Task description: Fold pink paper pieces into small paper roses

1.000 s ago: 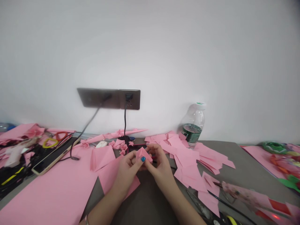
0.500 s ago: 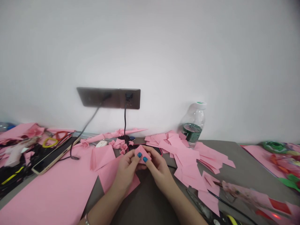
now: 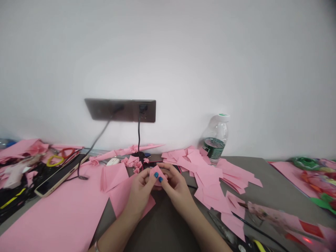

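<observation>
L hand [image 3: 140, 196] & R hand [image 3: 175, 187] are lifted just off the desk, fingers [image 3: 160, 179] closed, pinching a small folded pink paper [image 3: 156, 170] between them, right in front of the person. Prob. held up so both sides of the fold can be worked. Loose pink squares [image 3: 207, 171] lie just to the right, w/in easy reach; big pink sheet [image 3: 52, 217] is on the left. Water bottle [image 3: 215, 141] stands back by the wall, out of the way.
</observation>
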`<action>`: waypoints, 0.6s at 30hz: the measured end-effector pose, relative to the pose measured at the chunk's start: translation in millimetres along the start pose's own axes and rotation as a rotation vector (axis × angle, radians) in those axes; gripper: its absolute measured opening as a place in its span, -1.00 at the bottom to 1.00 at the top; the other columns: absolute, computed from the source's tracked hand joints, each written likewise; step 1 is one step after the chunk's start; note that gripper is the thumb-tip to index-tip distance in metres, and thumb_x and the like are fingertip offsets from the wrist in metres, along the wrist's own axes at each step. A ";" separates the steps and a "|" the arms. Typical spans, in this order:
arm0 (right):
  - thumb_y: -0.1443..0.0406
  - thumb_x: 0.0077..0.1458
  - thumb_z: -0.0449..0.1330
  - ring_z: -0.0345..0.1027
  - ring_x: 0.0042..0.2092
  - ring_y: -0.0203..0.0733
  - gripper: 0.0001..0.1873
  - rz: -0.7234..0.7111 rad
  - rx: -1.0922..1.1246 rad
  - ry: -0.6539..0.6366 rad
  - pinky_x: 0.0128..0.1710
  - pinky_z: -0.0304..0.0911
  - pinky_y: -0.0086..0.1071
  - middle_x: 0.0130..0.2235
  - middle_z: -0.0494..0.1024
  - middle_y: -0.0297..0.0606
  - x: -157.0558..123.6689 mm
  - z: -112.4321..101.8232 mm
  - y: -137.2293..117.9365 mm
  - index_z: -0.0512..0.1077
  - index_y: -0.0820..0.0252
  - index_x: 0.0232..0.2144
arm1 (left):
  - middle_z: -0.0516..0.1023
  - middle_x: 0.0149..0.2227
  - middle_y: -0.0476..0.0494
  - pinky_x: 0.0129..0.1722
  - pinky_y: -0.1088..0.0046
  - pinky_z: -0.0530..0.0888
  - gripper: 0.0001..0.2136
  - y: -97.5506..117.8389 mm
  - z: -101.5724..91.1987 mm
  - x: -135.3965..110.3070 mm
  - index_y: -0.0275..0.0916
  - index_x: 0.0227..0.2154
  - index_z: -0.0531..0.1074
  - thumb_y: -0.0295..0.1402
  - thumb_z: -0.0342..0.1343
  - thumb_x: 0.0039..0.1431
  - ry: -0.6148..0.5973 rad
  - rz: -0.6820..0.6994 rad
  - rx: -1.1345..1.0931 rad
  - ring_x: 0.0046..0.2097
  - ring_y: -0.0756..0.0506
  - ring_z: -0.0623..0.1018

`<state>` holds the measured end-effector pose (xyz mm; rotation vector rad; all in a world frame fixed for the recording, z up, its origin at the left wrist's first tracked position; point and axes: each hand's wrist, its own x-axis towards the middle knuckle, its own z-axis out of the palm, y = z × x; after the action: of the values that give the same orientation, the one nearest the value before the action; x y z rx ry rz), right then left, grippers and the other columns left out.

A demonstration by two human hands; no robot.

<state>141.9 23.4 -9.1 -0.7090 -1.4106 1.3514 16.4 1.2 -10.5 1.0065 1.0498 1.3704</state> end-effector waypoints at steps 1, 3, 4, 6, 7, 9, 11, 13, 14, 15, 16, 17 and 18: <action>0.23 0.15 0.17 0.46 -0.28 -0.19 -0.76 -0.022 -0.026 -0.006 -0.28 0.38 -0.36 -0.25 0.59 -0.23 0.0 0.0 -0.6 0.41 0.15 -0.13 | 0.64 -0.32 -0.17 -0.34 0.47 0.55 -0.72 -0.2 0.0 0.0 -0.30 -0.26 0.56 -0.15 0.21 0.14 0.012 0.000 -0.011 -0.31 -0.09 0.61; 0.21 0.16 0.16 0.45 -0.30 -0.21 -0.81 -0.038 -0.054 -0.006 -0.31 0.36 -0.39 -0.28 0.58 -0.25 0.1 -0.1 -1.0 0.44 0.16 -0.19 | 0.64 -0.31 -0.16 -0.35 0.48 0.55 -0.72 -0.4 0.4 0.1 -0.30 -0.26 0.56 -0.16 0.22 0.13 0.020 -0.011 -0.037 -0.31 -0.08 0.61; 0.20 0.17 0.15 0.44 -0.31 -0.21 -0.81 -0.032 -0.052 0.002 -0.33 0.35 -0.40 -0.30 0.57 -0.26 0.2 -0.1 -0.6 0.45 0.16 -0.20 | 0.64 -0.30 -0.16 -0.36 0.49 0.55 -0.72 -0.3 0.8 0.3 -0.29 -0.26 0.55 -0.16 0.22 0.13 0.018 -0.020 -0.050 -0.31 -0.08 0.61; 0.19 0.17 0.15 0.44 -0.32 -0.21 -0.80 -0.021 -0.034 0.031 -0.34 0.34 -0.41 -0.34 0.56 -0.27 0.6 -0.3 1.1 0.44 0.16 -0.21 | 0.63 -0.28 -0.15 -0.36 0.51 0.55 -0.75 0.1 1.9 0.8 -0.29 -0.26 0.55 -0.19 0.24 0.11 0.005 -0.039 -0.068 -0.31 -0.06 0.60; 0.18 0.17 0.16 0.44 -0.32 -0.21 -0.80 -0.022 -0.026 0.046 -0.34 0.34 -0.41 -0.35 0.55 -0.28 0.9 -0.4 2.3 0.44 0.16 -0.22 | 0.62 -0.29 -0.14 -0.35 0.52 0.55 -0.76 0.3 2.4 1.2 -0.28 -0.27 0.54 -0.21 0.26 0.10 -0.003 -0.043 -0.074 -0.31 -0.05 0.60; 0.17 0.16 0.16 0.44 -0.32 -0.21 -0.81 -0.038 -0.016 0.079 -0.30 0.34 -0.39 -0.35 0.54 -0.27 1.7 -1.0 4.9 0.44 0.15 -0.25 | 0.61 -0.31 -0.11 -0.33 0.52 0.56 -0.76 0.6 2.7 1.9 -0.27 -0.28 0.53 -0.21 0.28 0.07 -0.007 -0.037 -0.075 -0.32 -0.03 0.58; 0.16 0.15 0.17 0.42 -0.29 -0.19 -0.79 -0.068 -0.016 0.130 -0.24 0.34 -0.35 -0.32 0.54 -0.26 2.4 -2.4 7.1 0.43 0.14 -0.22 | 0.58 -0.36 -0.07 -0.34 0.51 0.57 -0.75 0.6 2.0 2.4 -0.27 -0.30 0.53 -0.19 0.28 0.05 0.026 -0.014 -0.051 -0.35 -0.02 0.56; 0.15 0.14 0.18 0.39 -0.27 -0.17 -0.77 -0.098 -0.050 0.237 -0.24 0.31 -0.34 -0.28 0.51 -0.25 2.7 -4.7 8.4 0.42 0.13 -0.19 | 0.54 -0.43 -0.02 -0.36 0.51 0.58 -0.75 0.8 0.6 2.4 -0.26 -0.31 0.52 -0.18 0.28 0.03 0.119 0.027 -0.005 -0.39 0.00 0.53; 0.15 0.14 0.19 0.36 -0.28 -0.18 -0.78 -0.111 -0.078 0.303 -0.27 0.28 -0.36 -0.31 0.48 -0.26 2.5 -5.9 8.6 0.41 0.13 -0.22 | 0.52 -0.46 0.01 -0.36 0.50 0.59 -0.76 1.3 -0.1 2.2 -0.25 -0.34 0.51 -0.18 0.28 0.03 0.176 0.054 0.025 -0.41 0.00 0.52; 0.15 0.14 0.18 0.32 -0.32 -0.21 -0.81 -0.120 -0.109 0.359 -0.33 0.25 -0.38 -0.35 0.44 -0.30 1.9 -6.9 8.4 0.39 0.13 -0.29 | 0.52 -0.48 0.02 -0.35 0.48 0.60 -0.77 2.1 -0.6 1.8 -0.25 -0.37 0.50 -0.18 0.28 0.02 0.226 0.084 0.056 -0.41 0.00 0.52; 0.15 0.16 0.17 0.26 -0.38 -0.24 -0.81 -0.124 -0.137 0.387 -0.39 0.19 -0.41 -0.41 0.38 -0.34 1.1 -7.4 7.8 0.36 0.14 -0.37 | 0.53 -0.47 0.01 -0.32 0.46 0.60 -0.79 3.1 -0.8 1.2 -0.24 -0.41 0.49 -0.19 0.27 0.03 0.257 0.113 0.090 -0.40 -0.02 0.54; 0.15 0.18 0.15 0.19 -0.42 -0.26 -0.77 -0.130 -0.157 0.375 -0.43 0.14 -0.42 -0.46 0.30 -0.38 0.0 -7.2 6.9 0.32 0.14 -0.44 | 0.55 -0.45 -0.01 -0.29 0.43 0.61 -0.80 4.4 -0.8 0.5 -0.24 -0.43 0.48 -0.20 0.26 0.04 0.269 0.144 0.125 -0.36 -0.05 0.56; 0.15 0.20 0.12 0.13 -0.45 -0.28 -0.73 -0.138 -0.164 0.324 -0.46 0.10 -0.43 -0.49 0.24 -0.41 -1.3 -6.1 5.6 0.28 0.14 -0.48 | 0.60 -0.39 -0.06 -0.24 0.41 0.60 -0.82 5.7 -0.6 -0.2 -0.24 -0.42 0.50 -0.22 0.23 0.07 0.249 0.168 0.162 -0.28 -0.09 0.59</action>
<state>146.7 25.5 -15.7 -0.8786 -1.2904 0.9719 14.3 0.9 -5.2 1.0808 1.3020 1.5980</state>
